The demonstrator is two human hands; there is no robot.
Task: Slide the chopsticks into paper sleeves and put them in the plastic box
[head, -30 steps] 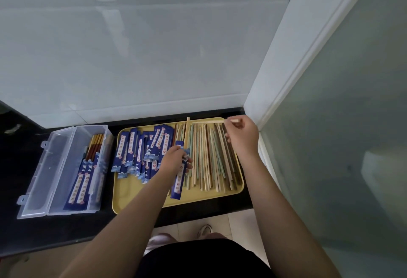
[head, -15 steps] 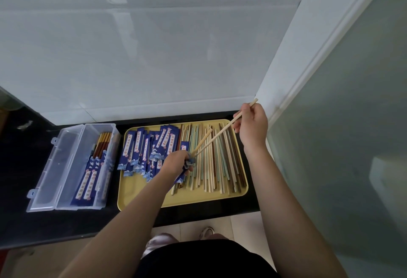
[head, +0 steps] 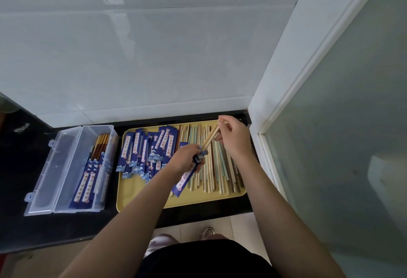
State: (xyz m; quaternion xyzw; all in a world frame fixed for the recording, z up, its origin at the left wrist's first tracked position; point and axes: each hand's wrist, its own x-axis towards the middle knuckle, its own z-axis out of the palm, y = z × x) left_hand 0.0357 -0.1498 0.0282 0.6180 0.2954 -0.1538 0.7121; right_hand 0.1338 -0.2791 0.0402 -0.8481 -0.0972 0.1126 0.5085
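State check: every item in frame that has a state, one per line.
plastic box: lid open, sleeved chopsticks inside
held sleeve: gripped by left hand, over the yellow tray
held chopsticks: pinched by right hand, tips at the sleeve mouth
loose sleeves: empty, piled on tray
bare chopsticks: unsleeved, on tray

Kitchen, black counter, white tiled wall

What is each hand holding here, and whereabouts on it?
The left hand grips a blue paper sleeve at its open upper end. The right hand pinches a pair of pale wooden chopsticks near their top, tips at the sleeve's mouth.
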